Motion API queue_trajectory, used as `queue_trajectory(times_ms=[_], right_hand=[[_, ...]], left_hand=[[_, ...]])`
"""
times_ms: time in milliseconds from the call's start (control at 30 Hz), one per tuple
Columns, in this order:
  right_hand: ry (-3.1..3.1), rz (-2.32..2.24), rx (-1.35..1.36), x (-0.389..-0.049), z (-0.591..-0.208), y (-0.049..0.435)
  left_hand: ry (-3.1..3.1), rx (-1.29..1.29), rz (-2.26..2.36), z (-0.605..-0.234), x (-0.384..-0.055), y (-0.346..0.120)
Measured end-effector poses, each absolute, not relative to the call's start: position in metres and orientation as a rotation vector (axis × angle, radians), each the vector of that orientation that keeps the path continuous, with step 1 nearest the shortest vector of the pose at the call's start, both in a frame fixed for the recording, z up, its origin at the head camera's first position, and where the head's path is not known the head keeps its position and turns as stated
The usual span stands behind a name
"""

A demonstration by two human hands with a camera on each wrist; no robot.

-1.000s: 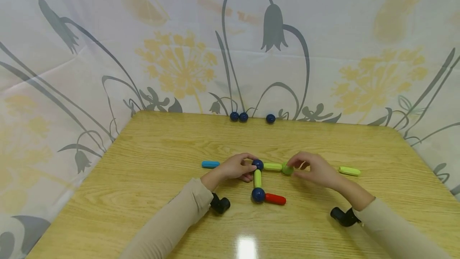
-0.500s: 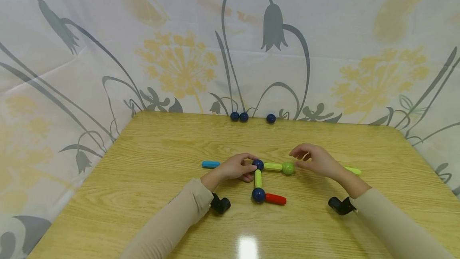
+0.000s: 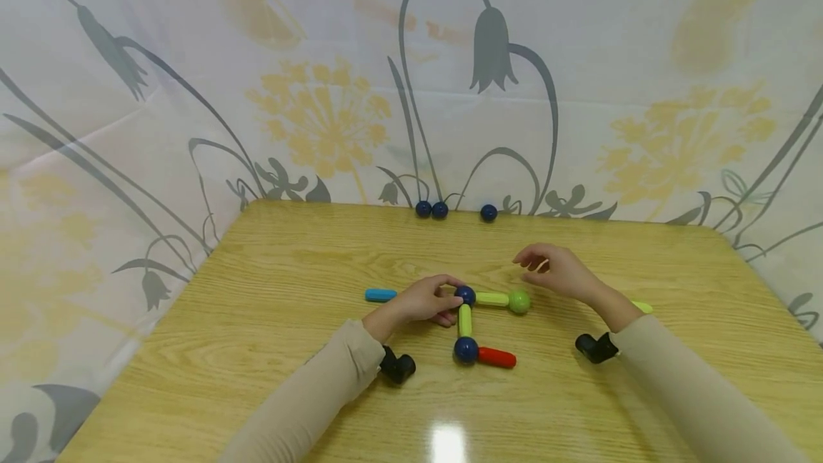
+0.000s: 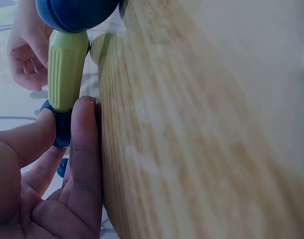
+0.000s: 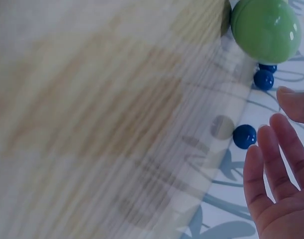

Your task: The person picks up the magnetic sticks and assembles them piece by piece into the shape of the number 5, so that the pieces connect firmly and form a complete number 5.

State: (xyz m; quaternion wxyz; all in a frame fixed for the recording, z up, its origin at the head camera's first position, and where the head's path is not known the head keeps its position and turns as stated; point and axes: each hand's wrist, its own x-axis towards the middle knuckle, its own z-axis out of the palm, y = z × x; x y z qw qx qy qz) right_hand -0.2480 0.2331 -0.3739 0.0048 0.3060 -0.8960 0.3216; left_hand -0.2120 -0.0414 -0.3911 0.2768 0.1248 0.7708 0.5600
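My left hand (image 3: 426,299) pinches a dark blue ball (image 3: 465,296) between thumb and fingers. Two yellow-green rods leave that ball. One rod (image 3: 492,299) runs right to a green ball (image 3: 519,301); the other rod (image 3: 466,321) comes toward me to a second blue ball (image 3: 466,350). From this second ball a red rod (image 3: 497,357) points right. The right hand (image 3: 558,271) hovers beyond and right of the green ball, holding nothing, its fingers relaxed. In the right wrist view the green ball (image 5: 266,30) sits apart from the fingers (image 5: 275,164).
A light blue rod (image 3: 381,295) lies left of the left hand. Partly behind the right forearm is a loose yellow-green rod (image 3: 642,306). Several blue balls (image 3: 489,213) stand along the back edge of the wooden table (image 3: 308,249), against a patterned cloth (image 3: 360,91).
My right hand has left the green ball, moving away toward the back of the table. The left hand keeps its hold on the blue ball, and the joined pieces stay in place.
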Motion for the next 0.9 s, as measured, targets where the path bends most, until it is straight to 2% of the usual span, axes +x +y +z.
queue_trajectory(times_ms=[533,900], right_hand=[[-2.846,1.030,0.949,-0.293,-0.380,0.216],[-2.950,1.076,0.805,-0.322,-0.387,0.219]], left_hand=[[2.094,0.318,1.494,-0.392,-0.212,-0.041],[2.089,0.325,1.492,-0.395,-0.214,-0.041]])
